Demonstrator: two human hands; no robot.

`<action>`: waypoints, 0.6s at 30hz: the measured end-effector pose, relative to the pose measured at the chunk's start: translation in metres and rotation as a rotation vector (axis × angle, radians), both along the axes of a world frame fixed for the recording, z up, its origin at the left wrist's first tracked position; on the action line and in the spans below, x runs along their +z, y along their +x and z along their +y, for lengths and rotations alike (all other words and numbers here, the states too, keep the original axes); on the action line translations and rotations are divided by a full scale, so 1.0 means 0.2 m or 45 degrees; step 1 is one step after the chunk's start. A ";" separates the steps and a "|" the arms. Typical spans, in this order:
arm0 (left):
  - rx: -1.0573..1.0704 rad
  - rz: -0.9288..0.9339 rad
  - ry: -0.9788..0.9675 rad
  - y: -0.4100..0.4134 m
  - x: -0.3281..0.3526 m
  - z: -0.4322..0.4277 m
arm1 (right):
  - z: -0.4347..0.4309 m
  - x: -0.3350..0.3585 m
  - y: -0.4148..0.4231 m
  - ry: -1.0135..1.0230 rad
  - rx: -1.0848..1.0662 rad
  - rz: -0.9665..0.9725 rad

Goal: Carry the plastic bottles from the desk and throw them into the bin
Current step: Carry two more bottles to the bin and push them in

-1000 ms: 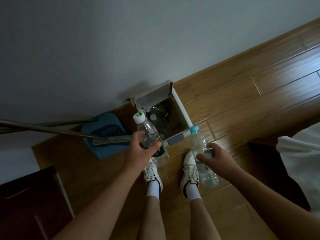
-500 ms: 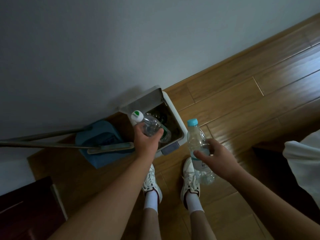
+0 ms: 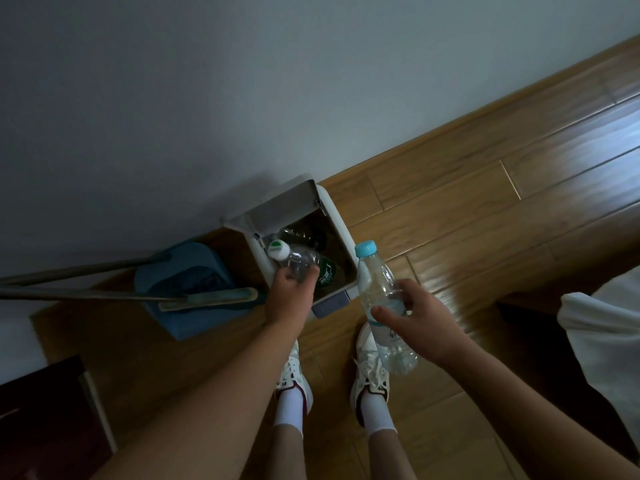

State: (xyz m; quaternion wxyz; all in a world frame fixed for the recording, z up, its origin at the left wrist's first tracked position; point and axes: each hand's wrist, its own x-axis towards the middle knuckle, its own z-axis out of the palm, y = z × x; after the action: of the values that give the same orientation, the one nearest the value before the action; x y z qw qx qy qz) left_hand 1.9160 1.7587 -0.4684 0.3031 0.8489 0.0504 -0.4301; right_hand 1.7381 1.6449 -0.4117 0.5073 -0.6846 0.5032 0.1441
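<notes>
Both clear, thin-walled bottles looked empty, light and easily crushed, so a mid-body grip suited them: the left hand had its fingers curled round the white-capped bottle over the open bin, while the right hand clasped the blue-capped bottle just beside it.
</notes>
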 end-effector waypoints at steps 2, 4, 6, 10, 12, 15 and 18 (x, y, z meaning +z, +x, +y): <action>-0.130 -0.013 0.078 0.05 0.00 0.05 | -0.01 0.02 0.04 -0.008 0.017 -0.014; -0.224 -0.043 0.104 0.11 0.01 0.09 | -0.01 0.04 0.09 -0.031 0.041 -0.022; -0.299 -0.028 0.109 0.15 0.04 0.14 | -0.02 0.06 0.13 -0.035 0.072 -0.035; -0.387 0.019 0.085 0.20 0.09 0.29 | -0.03 0.08 0.22 -0.005 0.100 -0.072; -0.394 0.011 0.089 0.22 0.11 0.37 | -0.02 0.10 0.26 0.005 0.116 -0.096; -0.386 -0.005 0.124 0.24 0.11 0.51 | 0.01 0.11 0.33 -0.034 0.131 -0.120; -0.346 0.020 0.112 0.27 0.10 0.64 | 0.03 0.10 0.40 -0.088 0.145 -0.164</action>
State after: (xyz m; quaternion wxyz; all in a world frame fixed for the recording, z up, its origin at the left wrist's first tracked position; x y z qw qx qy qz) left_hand 1.9692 1.8864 -0.4492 0.2042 0.8570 -0.0440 -0.4711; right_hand 1.8184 1.6512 -0.3919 0.5055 -0.7372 0.4344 0.1108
